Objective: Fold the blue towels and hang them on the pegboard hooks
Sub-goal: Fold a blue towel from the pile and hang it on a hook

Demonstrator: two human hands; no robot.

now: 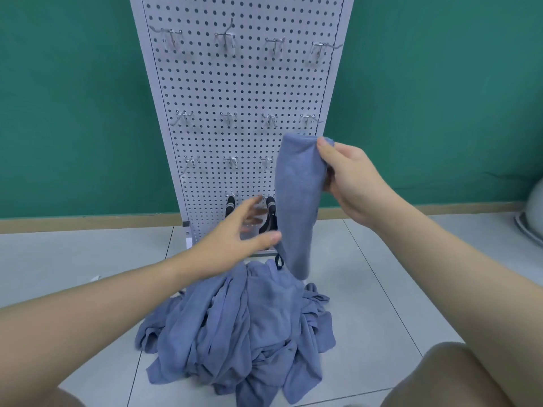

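My right hand (349, 180) grips the top of a folded blue towel (298, 201), which hangs down in a narrow strip in front of the white pegboard (244, 92). Just left of the towel's lower part, my left hand (235, 236) is spread with straight fingers, its thumb near the towel's edge; contact is unclear. A heap of crumpled blue towels (244, 327) lies on the floor below both hands. Rows of metal hooks (226, 39) stick out of the board, all bare apart from two dark items on the lowest row.
Two dark items (271, 212) hang on the lowest hooks behind my left hand. The pegboard stands on a tiled floor (396, 259) against a green wall (73, 113). A pale rounded object (531, 212) sits at the right edge. My knee (458, 377) is at the lower right.
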